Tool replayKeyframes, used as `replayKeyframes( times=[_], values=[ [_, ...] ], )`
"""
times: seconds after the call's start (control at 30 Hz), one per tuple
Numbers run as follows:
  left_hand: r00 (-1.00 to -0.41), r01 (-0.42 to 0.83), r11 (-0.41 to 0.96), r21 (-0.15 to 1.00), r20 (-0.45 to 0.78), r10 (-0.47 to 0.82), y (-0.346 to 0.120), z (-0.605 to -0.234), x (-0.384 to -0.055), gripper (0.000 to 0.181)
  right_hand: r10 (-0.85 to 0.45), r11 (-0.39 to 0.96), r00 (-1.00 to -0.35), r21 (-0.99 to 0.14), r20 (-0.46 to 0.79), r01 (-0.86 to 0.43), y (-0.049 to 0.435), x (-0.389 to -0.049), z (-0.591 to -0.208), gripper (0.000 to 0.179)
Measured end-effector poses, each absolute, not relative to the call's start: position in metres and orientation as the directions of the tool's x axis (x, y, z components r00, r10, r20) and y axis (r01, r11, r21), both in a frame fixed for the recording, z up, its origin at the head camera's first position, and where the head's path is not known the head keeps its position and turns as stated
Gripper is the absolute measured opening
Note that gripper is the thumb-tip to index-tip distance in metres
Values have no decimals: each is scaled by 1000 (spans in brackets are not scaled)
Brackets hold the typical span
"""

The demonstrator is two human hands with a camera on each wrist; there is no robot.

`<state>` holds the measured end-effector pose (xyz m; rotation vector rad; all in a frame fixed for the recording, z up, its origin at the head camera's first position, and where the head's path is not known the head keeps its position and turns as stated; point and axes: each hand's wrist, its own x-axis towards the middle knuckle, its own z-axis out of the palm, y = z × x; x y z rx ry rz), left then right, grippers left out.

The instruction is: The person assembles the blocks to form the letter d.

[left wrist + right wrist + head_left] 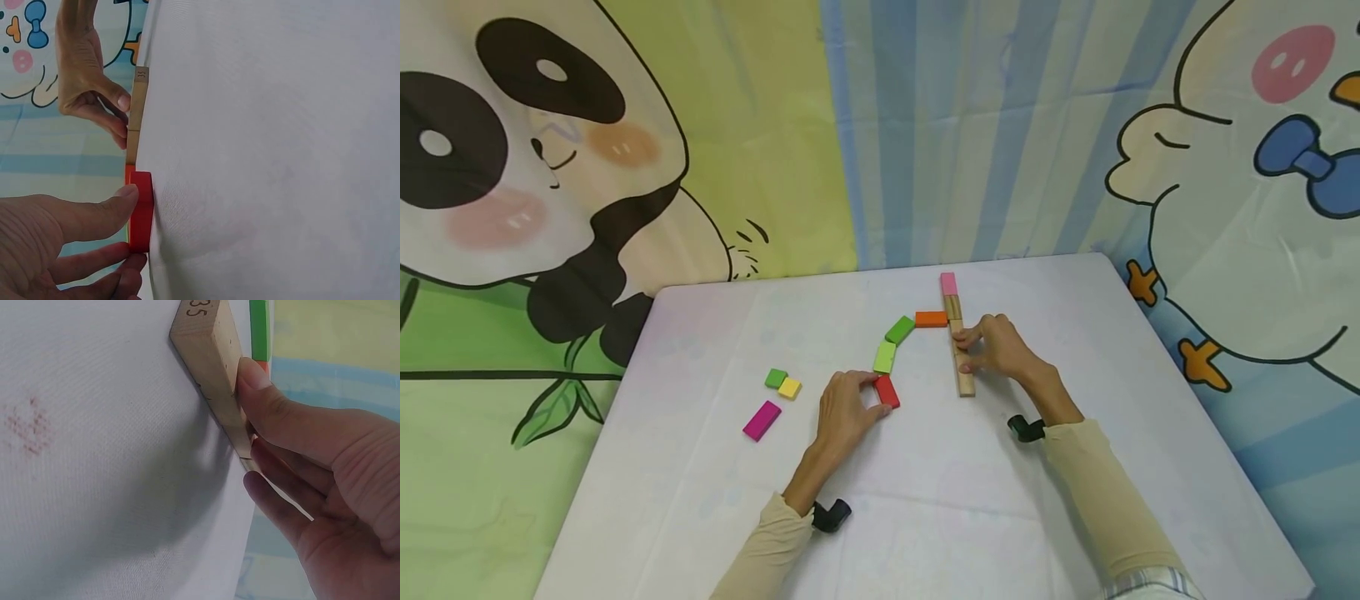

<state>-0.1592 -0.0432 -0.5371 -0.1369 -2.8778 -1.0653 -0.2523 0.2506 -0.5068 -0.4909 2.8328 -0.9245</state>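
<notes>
My left hand (842,417) pinches a red block (887,392) between thumb and fingers, one at each end, on the white table. The block's upper end meets a light green block (884,357), followed by a green block (900,330) and an orange block (931,319) in a curve. That orange one reaches a straight row of plain wooden blocks, topped by a pink block (949,284). My right hand (1003,350) grips the row's nearest wooden block (964,375) with thumb and fingertips. Digits are stamped on this block's end (199,311) in the right wrist view.
To the left lie a small green block (777,378), a yellow block (789,388) touching it, and a magenta block (762,421). A cartoon-printed curtain (970,125) hangs behind the table (700,500). Each wrist wears a small black camera (831,516).
</notes>
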Motion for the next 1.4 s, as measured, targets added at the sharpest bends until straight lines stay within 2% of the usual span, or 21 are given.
replayKeyframes(
  times=[1.2, 1.4],
  values=[
    [-995, 92, 756, 648, 93, 42, -42, -537, -159, 58, -336, 759, -942, -598, -22, -257, 250, -253, -507, 51],
    [-996, 85, 730, 678, 72, 49, -43, -537, -158, 58, -320, 767, -947, -597, -38, -235, 250, -251, -507, 50]
  ],
)
